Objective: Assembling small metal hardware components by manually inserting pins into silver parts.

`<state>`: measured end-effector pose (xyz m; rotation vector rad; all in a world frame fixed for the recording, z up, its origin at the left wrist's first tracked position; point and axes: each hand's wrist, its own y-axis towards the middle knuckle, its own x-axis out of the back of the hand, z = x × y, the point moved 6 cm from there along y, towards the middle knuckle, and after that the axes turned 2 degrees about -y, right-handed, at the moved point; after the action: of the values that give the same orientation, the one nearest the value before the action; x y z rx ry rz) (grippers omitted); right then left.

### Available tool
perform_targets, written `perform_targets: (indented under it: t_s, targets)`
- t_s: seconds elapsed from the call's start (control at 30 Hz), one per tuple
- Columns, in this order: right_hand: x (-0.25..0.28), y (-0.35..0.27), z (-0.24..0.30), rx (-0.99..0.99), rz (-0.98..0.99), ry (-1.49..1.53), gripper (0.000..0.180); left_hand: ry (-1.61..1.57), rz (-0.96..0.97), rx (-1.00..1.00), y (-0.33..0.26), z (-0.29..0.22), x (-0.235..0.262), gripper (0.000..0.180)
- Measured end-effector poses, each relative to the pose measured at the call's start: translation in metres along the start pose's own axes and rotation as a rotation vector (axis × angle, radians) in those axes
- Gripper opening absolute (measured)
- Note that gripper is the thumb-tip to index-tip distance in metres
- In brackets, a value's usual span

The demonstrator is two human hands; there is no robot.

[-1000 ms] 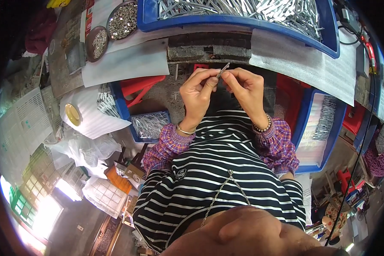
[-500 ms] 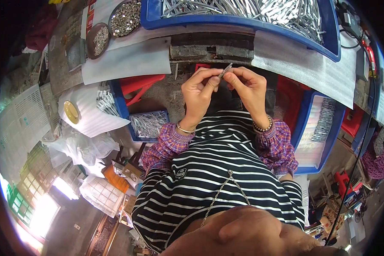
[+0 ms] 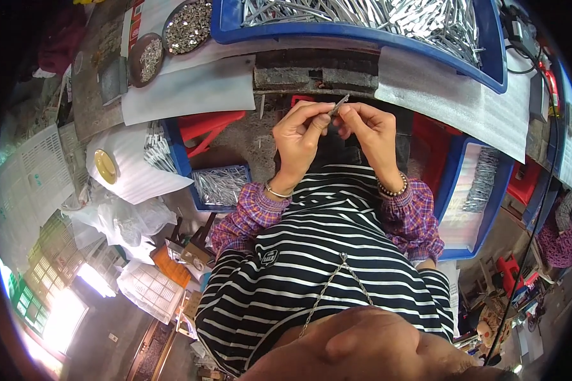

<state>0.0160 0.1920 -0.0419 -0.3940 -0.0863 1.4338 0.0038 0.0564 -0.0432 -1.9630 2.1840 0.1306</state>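
A thin, narrow metal piece slants up between my two hands, just in front of the bench's near edge. My left hand is closed, pinching it between thumb and fingers. Against its other side, my right hand is closed too, with thumb and curled fingertips at the piece. The lower end is hidden by my fingers. On the bench beyond lies a big blue tray heaped with shiny, slender metal pieces.
Two round dishes, a larger one and a smaller one, hold small metal parts at the far left. Blue trays with metal pieces flank me, one on the left and one on the right. White sheets cover parts of the bench.
The metal piece's tip has shifted slightly right and the piece leans over more. My right fingers have moved a little around it; both hands stay in nearly the same place.
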Motion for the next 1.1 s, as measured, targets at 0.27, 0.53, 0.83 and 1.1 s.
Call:
perform_targets:
  t_s: [0.27,0.53,0.83,1.1]
  targets:
    - [-0.001,0.0,0.015,0.34,-0.015,-0.377,0.012,-0.041,-0.02,0.034,0.0,0.0,0.0,0.014]
    - [0.0,0.0,0.025,0.497,-0.054,-0.459,0.01,-0.039,-0.006,0.03,0.002,0.001,0.0,0.014]
    - [0.005,0.002,0.02,0.365,-0.055,-0.322,0.011,-0.1,0.007,0.114,-0.002,0.007,-0.003,0.012]
    - [0.009,0.001,0.017,0.318,-0.017,-0.366,0.011,-0.082,-0.001,0.151,-0.002,0.011,-0.004,0.013]
